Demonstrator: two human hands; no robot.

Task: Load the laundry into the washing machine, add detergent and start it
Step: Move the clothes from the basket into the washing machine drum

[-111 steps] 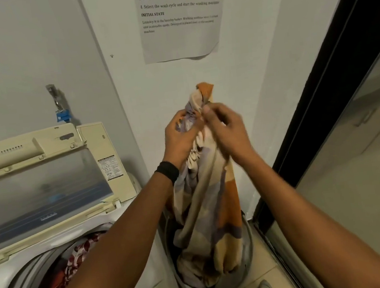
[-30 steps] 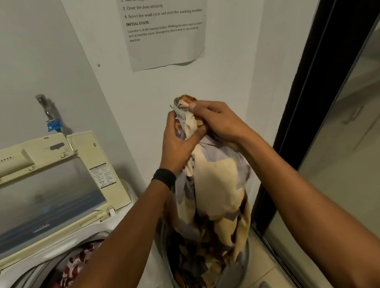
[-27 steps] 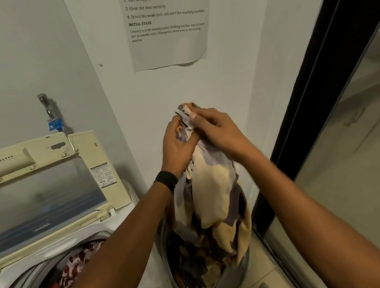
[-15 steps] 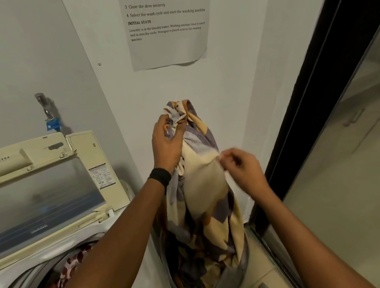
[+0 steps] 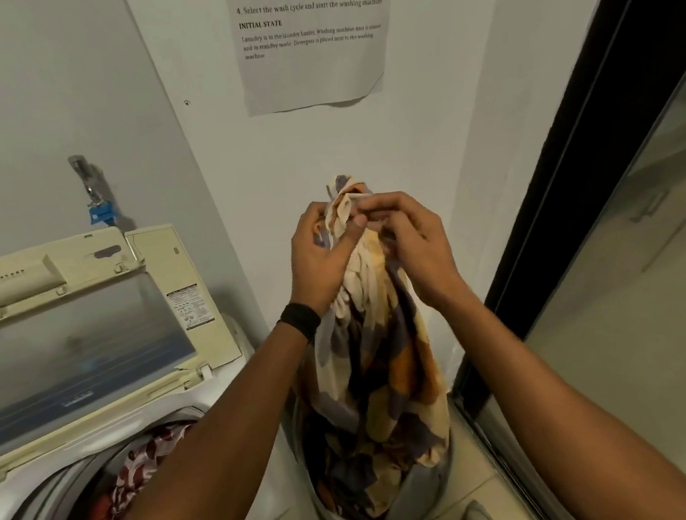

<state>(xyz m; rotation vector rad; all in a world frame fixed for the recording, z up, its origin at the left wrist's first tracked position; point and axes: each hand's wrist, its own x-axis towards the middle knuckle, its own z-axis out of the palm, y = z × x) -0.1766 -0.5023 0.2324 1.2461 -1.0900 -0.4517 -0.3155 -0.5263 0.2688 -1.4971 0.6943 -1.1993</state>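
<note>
Above the laundry basket (image 5: 432, 493), the right hand (image 5: 415, 243) has come back up from lower on the patterned cloth (image 5: 382, 355) to meet the left hand (image 5: 321, 260). Both pinch its bunched top, fingers curled into the folds. Its lower end trails into the basket, lost among other fabric. Left of them the open washing machine (image 5: 110, 426) is cut off by the frame and partly hidden by the left forearm.
</note>
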